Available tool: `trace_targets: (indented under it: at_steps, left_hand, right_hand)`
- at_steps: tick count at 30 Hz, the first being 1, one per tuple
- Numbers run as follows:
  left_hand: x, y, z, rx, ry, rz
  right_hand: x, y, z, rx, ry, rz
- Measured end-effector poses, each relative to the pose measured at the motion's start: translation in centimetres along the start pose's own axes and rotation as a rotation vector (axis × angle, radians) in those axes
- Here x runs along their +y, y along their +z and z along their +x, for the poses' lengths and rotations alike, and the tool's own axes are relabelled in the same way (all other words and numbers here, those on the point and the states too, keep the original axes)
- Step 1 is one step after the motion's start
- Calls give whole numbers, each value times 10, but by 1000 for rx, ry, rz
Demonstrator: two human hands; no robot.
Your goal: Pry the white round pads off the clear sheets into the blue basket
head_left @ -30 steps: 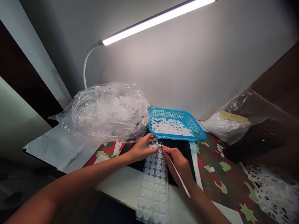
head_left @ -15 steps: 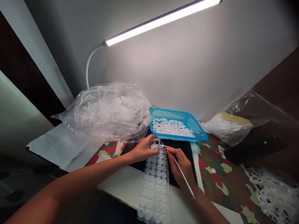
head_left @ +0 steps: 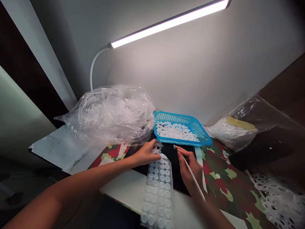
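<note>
My left hand [head_left: 147, 154] is closed on the upper end of a translucent sheet [head_left: 158, 190] set with rows of round white pieces. The sheet runs down toward me and hangs past the table's front edge. Apart from it on the right, my right hand [head_left: 190, 167] grips a slim white pen-like tool [head_left: 195, 183], slanting down toward the wrist. A small white bit [head_left: 175, 147] shows just beyond those fingertips, too small to name. Beyond both hands stands a blue plastic basket [head_left: 205, 143] with many loose white discs [head_left: 176, 131] in it.
Left of the basket sits a large clear bag [head_left: 114, 114] of white pieces. Another bag [head_left: 233, 130] with a yellow label lies right. Cut-out white scraps [head_left: 278, 200] pile at the right edge. A lit lamp [head_left: 171, 24] hangs above; a black mat [head_left: 177, 178] lies beneath my hands.
My right hand has moved right, away from the sheet's upper end, with the tool still in it. The sheet's upper right corner looks shorter. My left hand stays nearly in place.
</note>
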State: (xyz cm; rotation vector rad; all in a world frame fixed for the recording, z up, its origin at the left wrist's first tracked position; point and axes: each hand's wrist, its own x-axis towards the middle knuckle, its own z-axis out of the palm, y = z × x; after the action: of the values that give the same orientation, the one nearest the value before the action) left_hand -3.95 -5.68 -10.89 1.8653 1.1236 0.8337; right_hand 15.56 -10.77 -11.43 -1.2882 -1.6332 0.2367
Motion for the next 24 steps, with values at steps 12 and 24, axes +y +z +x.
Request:
trace_targets:
  at_steps: [12, 24]
  left_hand:
    - [3, 2, 1, 22, 57, 18]
    - [2, 6, -1, 20, 125, -3]
  right_hand:
    - [6, -3, 3, -353, -211, -27]
    - [5, 4, 6, -373, -22, 97]
